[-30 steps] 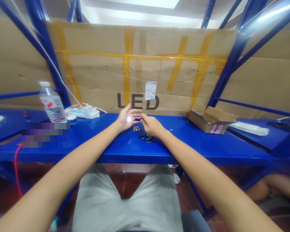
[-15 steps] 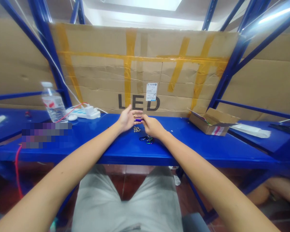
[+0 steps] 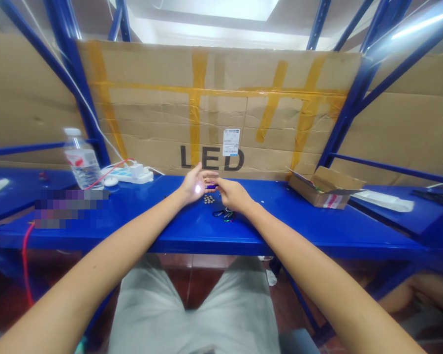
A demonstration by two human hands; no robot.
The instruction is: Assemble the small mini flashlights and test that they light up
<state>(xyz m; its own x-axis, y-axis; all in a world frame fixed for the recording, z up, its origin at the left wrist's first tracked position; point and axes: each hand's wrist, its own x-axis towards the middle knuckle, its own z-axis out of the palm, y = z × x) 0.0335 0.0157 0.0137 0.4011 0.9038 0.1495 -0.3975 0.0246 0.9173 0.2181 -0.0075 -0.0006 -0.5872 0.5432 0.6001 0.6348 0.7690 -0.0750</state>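
My right hand (image 3: 234, 193) is closed around a small purple flashlight (image 3: 210, 187) that points left. Its beam makes a bright white spot on the palm of my left hand (image 3: 190, 186). That left hand is open, palm turned toward the light, with its fingers stretched to the right behind the flashlight. Below the hands, several small round metallic pieces (image 3: 208, 199) lie grouped on the blue table (image 3: 192, 226). Closer to the table's front edge are several small carabiners (image 3: 228, 215), partly hidden by my right hand.
An open cardboard box (image 3: 327, 200) stands on the right. At the left are a water bottle (image 3: 81, 164), a white power strip (image 3: 140, 174) with cables and a blurred-out patch. A large cardboard sheet (image 3: 151, 123) rises behind the table. Another person's limb (image 3: 424, 290) shows at lower right.
A bright spot of light now shows on my left palm; the flashlight gave no visible spot before. Both hands stay in nearly the same place.
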